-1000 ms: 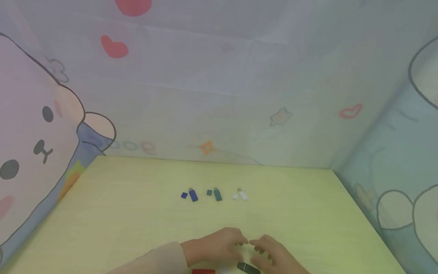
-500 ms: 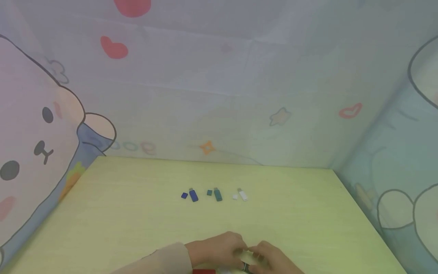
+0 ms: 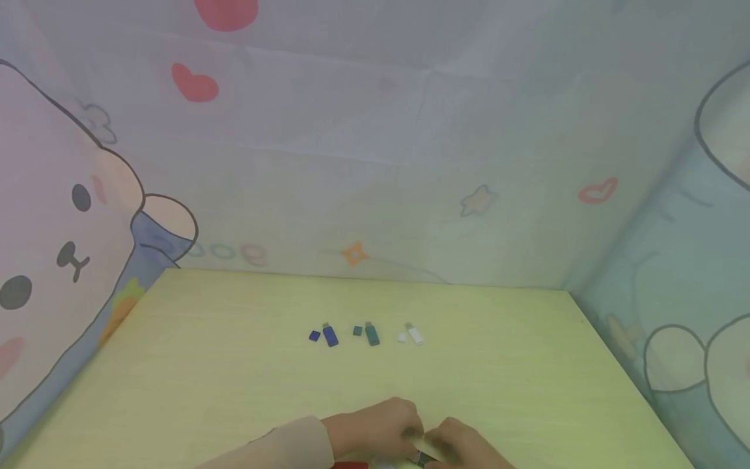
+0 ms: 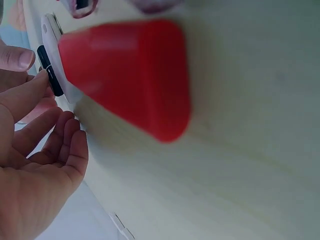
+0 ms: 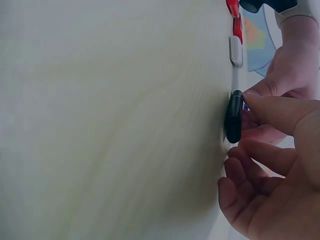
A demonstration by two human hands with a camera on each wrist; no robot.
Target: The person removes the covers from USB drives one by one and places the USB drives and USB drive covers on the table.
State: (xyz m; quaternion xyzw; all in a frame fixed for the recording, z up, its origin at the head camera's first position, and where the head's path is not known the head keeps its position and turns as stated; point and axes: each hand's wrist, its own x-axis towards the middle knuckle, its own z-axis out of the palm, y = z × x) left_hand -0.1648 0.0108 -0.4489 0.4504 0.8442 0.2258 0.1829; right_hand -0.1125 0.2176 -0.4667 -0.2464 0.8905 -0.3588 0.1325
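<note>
In the head view my two hands meet low at the front of the table, over a small black stick [image 3: 423, 458] with a pale band, which looks like a capped USB flash drive. My left hand [image 3: 381, 426] holds it from one side between thumb and fingers. From the other side my right hand [image 3: 465, 443] pinches it, thumb tip at the banded end in the right wrist view. Close over the table, the black stick [image 5: 234, 117] is partly covered by fingers. Beside it lie a white rounded piece [image 4: 52, 47] and a red block-like piece [image 4: 120, 75].
Farther back on the table [image 3: 234, 371], uncapped USB sticks lie in a row: blue [image 3: 331, 336], teal [image 3: 372, 335] and white [image 3: 415, 335]. Each has its small cap to its left. A printed cloth [image 3: 410, 143] rises behind the table's back edge.
My hands have come together, the left shifting slightly right and down, the right slightly left. The black stick, largely uncovered before, is now mostly hidden between their fingers.
</note>
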